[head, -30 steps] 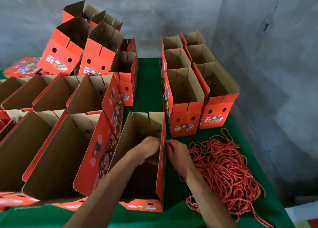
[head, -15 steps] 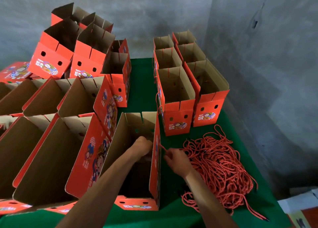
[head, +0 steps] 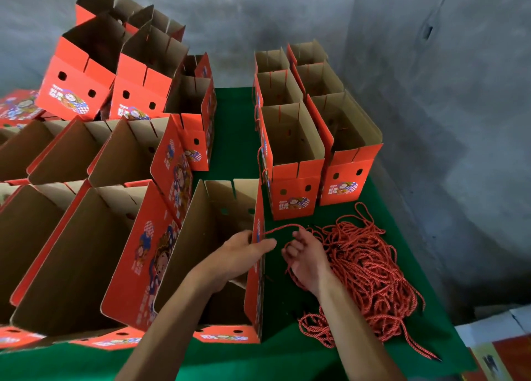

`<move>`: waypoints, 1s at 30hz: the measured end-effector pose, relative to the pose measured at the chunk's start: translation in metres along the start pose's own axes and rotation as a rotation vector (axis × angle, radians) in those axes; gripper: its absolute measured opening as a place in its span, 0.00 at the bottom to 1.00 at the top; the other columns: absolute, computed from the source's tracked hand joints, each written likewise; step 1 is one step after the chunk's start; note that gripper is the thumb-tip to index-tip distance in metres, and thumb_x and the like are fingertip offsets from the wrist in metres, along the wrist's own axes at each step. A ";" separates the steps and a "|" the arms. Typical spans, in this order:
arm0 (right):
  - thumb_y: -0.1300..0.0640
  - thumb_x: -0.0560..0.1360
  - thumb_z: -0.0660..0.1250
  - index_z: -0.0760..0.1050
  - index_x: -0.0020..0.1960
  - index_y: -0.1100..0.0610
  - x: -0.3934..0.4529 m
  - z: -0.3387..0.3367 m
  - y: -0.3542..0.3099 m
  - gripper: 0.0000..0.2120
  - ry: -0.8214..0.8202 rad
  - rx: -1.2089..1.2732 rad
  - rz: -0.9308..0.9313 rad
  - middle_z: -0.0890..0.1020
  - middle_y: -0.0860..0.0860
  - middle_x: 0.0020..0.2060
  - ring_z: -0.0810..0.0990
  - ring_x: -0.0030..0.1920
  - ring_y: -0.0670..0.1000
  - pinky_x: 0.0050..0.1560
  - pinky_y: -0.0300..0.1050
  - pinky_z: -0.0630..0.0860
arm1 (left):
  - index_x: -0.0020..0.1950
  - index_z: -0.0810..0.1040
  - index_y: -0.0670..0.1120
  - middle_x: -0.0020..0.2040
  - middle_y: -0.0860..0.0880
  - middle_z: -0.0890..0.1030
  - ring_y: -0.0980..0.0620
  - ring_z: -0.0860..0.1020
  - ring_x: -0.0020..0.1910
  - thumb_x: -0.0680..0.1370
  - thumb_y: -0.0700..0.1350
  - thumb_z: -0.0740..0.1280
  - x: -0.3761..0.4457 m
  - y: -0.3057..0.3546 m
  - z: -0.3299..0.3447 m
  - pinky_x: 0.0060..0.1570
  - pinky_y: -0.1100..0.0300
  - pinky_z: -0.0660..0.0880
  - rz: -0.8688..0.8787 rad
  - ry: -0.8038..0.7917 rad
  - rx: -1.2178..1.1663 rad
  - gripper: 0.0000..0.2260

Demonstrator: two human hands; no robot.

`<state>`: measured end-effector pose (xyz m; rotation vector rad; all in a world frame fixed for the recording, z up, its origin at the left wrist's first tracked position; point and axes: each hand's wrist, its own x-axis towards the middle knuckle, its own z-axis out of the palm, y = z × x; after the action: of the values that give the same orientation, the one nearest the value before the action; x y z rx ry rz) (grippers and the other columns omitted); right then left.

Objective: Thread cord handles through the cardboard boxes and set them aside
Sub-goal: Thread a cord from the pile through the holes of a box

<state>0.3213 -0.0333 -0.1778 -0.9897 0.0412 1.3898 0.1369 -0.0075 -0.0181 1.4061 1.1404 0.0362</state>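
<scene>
1. Currently: open box (head: 212, 254) stands at the near edge of the green worktop (head: 235, 139); its right wall runs away from the viewer.
2. Left hand (head: 244, 254) reaches inside, fingers (head: 265, 244) hooked over that wall's top edge, gripping it.
3. Right hand (head: 304, 254) lies just outside the wall, fingers curled round a cord (head: 283, 227).
4. Cord runs left to the wall face, crosswise to it.
5. Judgement: right hand is nearer the cord pile (head: 365, 268); the free end probably feeds in from that side.

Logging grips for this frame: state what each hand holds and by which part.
The left hand grips the open box by the top edge of its right wall. The right hand pinches a red cord running from that wall, near its middle.
</scene>
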 end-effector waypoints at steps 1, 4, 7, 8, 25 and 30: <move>0.53 0.84 0.63 0.76 0.56 0.60 0.000 -0.003 0.002 0.10 0.037 -0.078 -0.038 0.71 0.49 0.32 0.74 0.32 0.49 0.43 0.46 0.77 | 0.61 0.71 0.57 0.58 0.50 0.82 0.50 0.83 0.55 0.83 0.59 0.63 -0.001 -0.003 0.001 0.48 0.54 0.82 -0.012 -0.004 0.002 0.10; 0.56 0.83 0.66 0.67 0.74 0.61 -0.001 -0.022 0.013 0.22 0.170 -0.603 -0.144 0.79 0.51 0.57 0.80 0.56 0.51 0.56 0.48 0.77 | 0.62 0.70 0.57 0.60 0.48 0.80 0.48 0.81 0.58 0.83 0.56 0.63 -0.003 -0.014 -0.002 0.51 0.52 0.81 -0.060 -0.032 -0.033 0.09; 0.59 0.81 0.69 0.66 0.75 0.59 -0.006 -0.038 0.029 0.25 0.307 -1.007 -0.377 0.71 0.53 0.72 0.71 0.72 0.54 0.72 0.55 0.72 | 0.67 0.68 0.56 0.63 0.47 0.80 0.47 0.80 0.61 0.82 0.59 0.64 -0.004 -0.026 -0.005 0.54 0.50 0.80 -0.109 -0.065 -0.090 0.17; 0.58 0.81 0.70 0.73 0.68 0.55 -0.008 -0.041 0.033 0.17 0.317 -1.093 -0.467 0.75 0.51 0.66 0.75 0.68 0.49 0.67 0.50 0.76 | 0.67 0.69 0.56 0.63 0.47 0.80 0.47 0.80 0.61 0.82 0.60 0.63 -0.004 -0.029 -0.006 0.54 0.49 0.80 -0.122 -0.075 -0.103 0.17; 0.52 0.82 0.60 0.80 0.53 0.54 0.002 -0.024 0.092 0.11 0.015 -1.993 -0.569 0.82 0.51 0.52 0.80 0.54 0.54 0.53 0.47 0.76 | 0.66 0.77 0.51 0.54 0.46 0.87 0.43 0.85 0.55 0.81 0.62 0.61 -0.014 -0.048 -0.036 0.66 0.42 0.75 -0.174 0.071 -0.269 0.20; 0.48 0.82 0.67 0.76 0.47 0.49 -0.020 -0.005 0.069 0.07 -0.090 -1.364 -0.490 0.83 0.44 0.40 0.83 0.40 0.42 0.38 0.35 0.77 | 0.65 0.78 0.48 0.54 0.44 0.87 0.42 0.85 0.55 0.81 0.59 0.62 -0.021 -0.046 -0.047 0.68 0.41 0.75 -0.162 0.087 -0.304 0.20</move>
<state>0.2623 -0.0615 -0.2071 -1.8469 -1.2750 0.8796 0.0695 0.0027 -0.0305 1.0486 1.2601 0.1505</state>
